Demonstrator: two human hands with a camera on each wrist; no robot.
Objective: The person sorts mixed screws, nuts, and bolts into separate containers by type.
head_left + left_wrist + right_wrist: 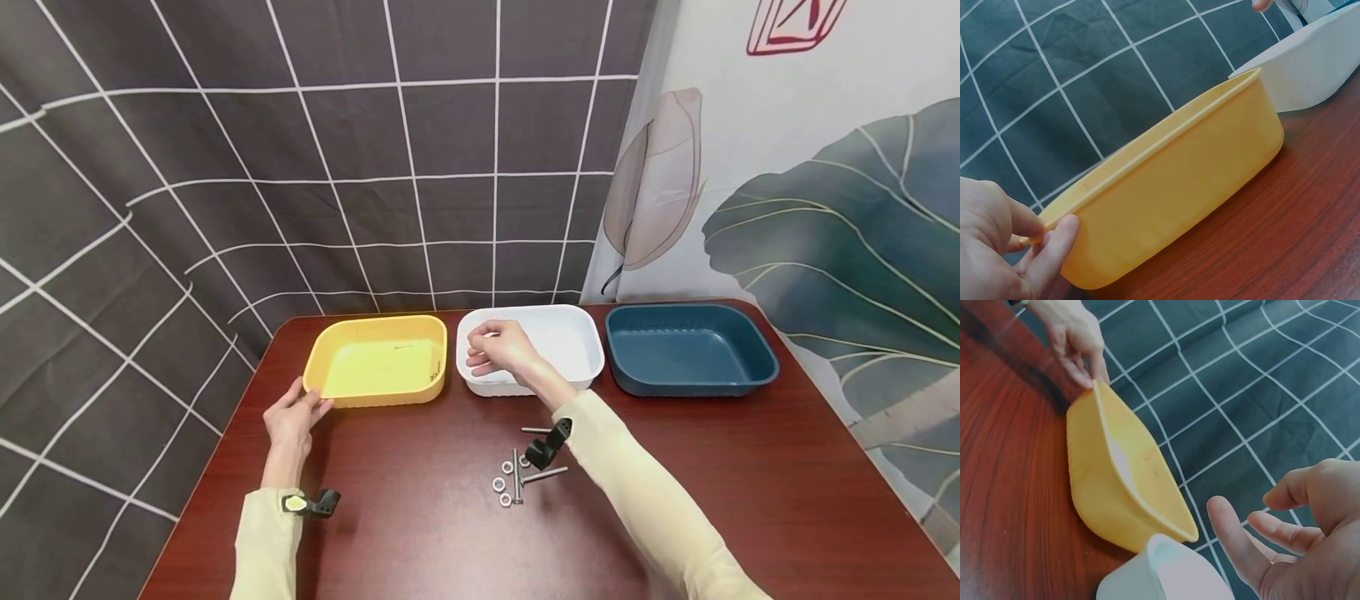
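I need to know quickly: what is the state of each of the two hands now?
Left hand: closed, pinching the yellow tray by its rim.
Right hand: open, fingers loosely bent over the white tray, nothing visible held.

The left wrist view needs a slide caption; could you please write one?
The left hand grips a yellow plastic tray by its rim, a white tray standing beyond.
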